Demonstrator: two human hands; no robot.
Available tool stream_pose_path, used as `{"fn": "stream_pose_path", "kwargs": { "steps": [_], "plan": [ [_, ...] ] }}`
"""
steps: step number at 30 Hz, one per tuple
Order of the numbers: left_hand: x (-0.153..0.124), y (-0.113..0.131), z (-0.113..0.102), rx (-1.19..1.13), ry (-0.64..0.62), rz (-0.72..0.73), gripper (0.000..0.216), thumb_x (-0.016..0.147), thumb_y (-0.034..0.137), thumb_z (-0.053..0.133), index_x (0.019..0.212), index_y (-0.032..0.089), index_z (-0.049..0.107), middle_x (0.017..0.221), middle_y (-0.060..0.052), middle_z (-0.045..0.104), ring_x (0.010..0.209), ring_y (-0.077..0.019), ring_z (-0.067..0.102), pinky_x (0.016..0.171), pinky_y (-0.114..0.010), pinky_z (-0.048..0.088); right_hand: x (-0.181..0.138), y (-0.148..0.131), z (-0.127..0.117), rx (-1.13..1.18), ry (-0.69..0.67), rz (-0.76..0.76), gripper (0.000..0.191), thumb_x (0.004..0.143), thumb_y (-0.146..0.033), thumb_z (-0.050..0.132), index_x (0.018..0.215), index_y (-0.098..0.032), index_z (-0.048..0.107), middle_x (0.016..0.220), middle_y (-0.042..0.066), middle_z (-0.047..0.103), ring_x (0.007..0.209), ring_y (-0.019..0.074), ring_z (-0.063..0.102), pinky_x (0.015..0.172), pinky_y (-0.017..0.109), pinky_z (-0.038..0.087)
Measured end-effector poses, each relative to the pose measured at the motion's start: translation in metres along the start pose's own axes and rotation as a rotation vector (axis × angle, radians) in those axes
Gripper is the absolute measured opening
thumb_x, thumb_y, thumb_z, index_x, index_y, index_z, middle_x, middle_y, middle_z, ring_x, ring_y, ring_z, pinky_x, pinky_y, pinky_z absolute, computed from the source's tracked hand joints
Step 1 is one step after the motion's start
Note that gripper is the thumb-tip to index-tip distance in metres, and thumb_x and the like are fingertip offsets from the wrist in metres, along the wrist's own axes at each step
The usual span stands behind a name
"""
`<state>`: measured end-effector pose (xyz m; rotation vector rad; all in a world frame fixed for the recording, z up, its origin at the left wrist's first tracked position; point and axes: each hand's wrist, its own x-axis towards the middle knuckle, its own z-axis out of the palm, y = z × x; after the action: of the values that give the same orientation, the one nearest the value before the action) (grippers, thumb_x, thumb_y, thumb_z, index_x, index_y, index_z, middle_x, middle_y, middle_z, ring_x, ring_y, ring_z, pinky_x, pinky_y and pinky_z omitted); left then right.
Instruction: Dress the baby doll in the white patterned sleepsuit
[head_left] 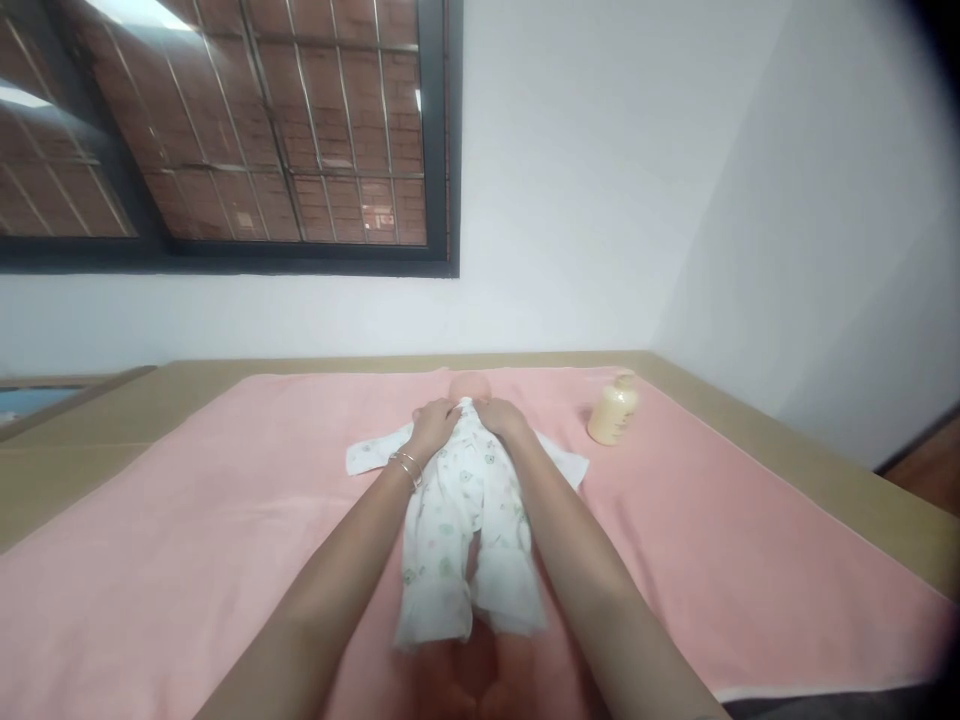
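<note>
A white long-sleeved baby romper [469, 470] with small green prints lies spread over a baby doll on its back. The doll's round head [470, 385] shows beyond the collar. Both sleeves reach outward, and the two trouser legs hang toward me. My left hand [435, 422], with bracelets at the wrist, is closed on the romper at the collar's left side. On the other side of the collar, my right hand [502, 415] has its fingers curled on the fabric. Fingertips are partly hidden. Below the trouser legs is a blurred skin-toned shape [474, 675].
A pink cloth [225, 520] covers the tan table [90, 440]. To the right of the doll stands a pale yellow pump bottle [613, 412]. A white wall [570, 200] and a barred window [300, 130] rise behind the far edge.
</note>
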<state>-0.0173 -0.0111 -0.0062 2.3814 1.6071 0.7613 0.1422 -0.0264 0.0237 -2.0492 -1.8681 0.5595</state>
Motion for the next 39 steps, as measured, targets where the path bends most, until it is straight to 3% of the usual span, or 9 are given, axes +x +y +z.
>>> {"fn": "stream_pose_path", "kwargs": {
  "steps": [3, 7, 13, 20, 26, 32, 39],
  "plan": [
    [-0.001, 0.0, -0.001, -0.021, -0.033, -0.04, 0.045, 0.092, 0.045, 0.027, 0.095, 0.021, 0.065, 0.109, -0.008, 0.065, 0.104, -0.0237, 0.055, 0.089, -0.035, 0.036, -0.002, 0.0, -0.004, 0.019, 0.009, -0.028, 0.06, 0.094, -0.049, 0.02, 0.121, -0.013, 0.059, 0.124, 0.016, 0.058, 0.114, 0.0285, 0.052, 0.092, 0.037, 0.038],
    [0.0, -0.001, -0.001, -0.019, -0.094, -0.121, 0.049, 0.093, 0.046, 0.023, 0.097, 0.021, 0.064, 0.107, -0.009, 0.066, 0.103, -0.0255, 0.057, 0.09, -0.039, 0.034, -0.007, -0.009, -0.006, 0.029, 0.062, -0.121, 0.066, 0.094, -0.054, 0.018, 0.118, -0.01, 0.061, 0.12, 0.017, 0.06, 0.11, 0.028, 0.055, 0.09, 0.034, 0.039],
    [-0.001, 0.004, 0.001, 0.086, 0.041, -0.015, 0.039, 0.092, 0.038, 0.029, 0.089, 0.02, 0.064, 0.102, -0.008, 0.067, 0.103, -0.0235, 0.055, 0.096, -0.039, 0.03, 0.001, 0.001, 0.002, 0.015, 0.013, -0.039, 0.061, 0.094, -0.052, 0.02, 0.123, -0.012, 0.057, 0.125, 0.017, 0.057, 0.113, 0.0284, 0.054, 0.091, 0.036, 0.039],
    [0.003, -0.006, 0.005, -0.019, -0.079, -0.114, 0.05, 0.093, 0.047, 0.023, 0.096, 0.019, 0.064, 0.104, -0.01, 0.067, 0.101, -0.0251, 0.057, 0.088, -0.037, 0.036, -0.002, -0.004, 0.004, -0.016, 0.063, -0.11, 0.065, 0.093, -0.056, 0.019, 0.118, -0.013, 0.061, 0.119, 0.017, 0.061, 0.109, 0.0301, 0.055, 0.09, 0.038, 0.039],
    [0.002, -0.002, 0.005, 0.04, 0.042, -0.018, 0.038, 0.091, 0.041, 0.033, 0.096, 0.019, 0.064, 0.107, -0.009, 0.065, 0.106, -0.0235, 0.054, 0.091, -0.034, 0.035, 0.0, 0.002, 0.008, 0.012, 0.017, -0.042, 0.064, 0.093, -0.056, 0.019, 0.121, -0.014, 0.058, 0.123, 0.016, 0.058, 0.112, 0.0288, 0.054, 0.091, 0.037, 0.039],
    [0.002, -0.008, 0.006, -0.048, -0.07, -0.102, 0.048, 0.093, 0.044, 0.024, 0.095, 0.018, 0.065, 0.104, -0.011, 0.067, 0.098, -0.0234, 0.058, 0.085, -0.033, 0.037, -0.006, -0.01, 0.01, -0.109, 0.114, -0.054, 0.06, 0.093, -0.054, 0.022, 0.116, -0.015, 0.061, 0.119, 0.017, 0.06, 0.112, 0.0318, 0.053, 0.093, 0.045, 0.036],
    [-0.001, -0.006, 0.009, 0.009, 0.052, -0.008, 0.04, 0.092, 0.041, 0.032, 0.095, 0.019, 0.065, 0.106, -0.009, 0.065, 0.104, -0.0234, 0.054, 0.089, -0.033, 0.035, -0.003, 0.004, 0.012, -0.017, 0.02, 0.011, 0.069, 0.092, -0.059, 0.015, 0.124, -0.014, 0.056, 0.124, 0.017, 0.057, 0.114, 0.0292, 0.053, 0.091, 0.038, 0.04]
  ]
}}
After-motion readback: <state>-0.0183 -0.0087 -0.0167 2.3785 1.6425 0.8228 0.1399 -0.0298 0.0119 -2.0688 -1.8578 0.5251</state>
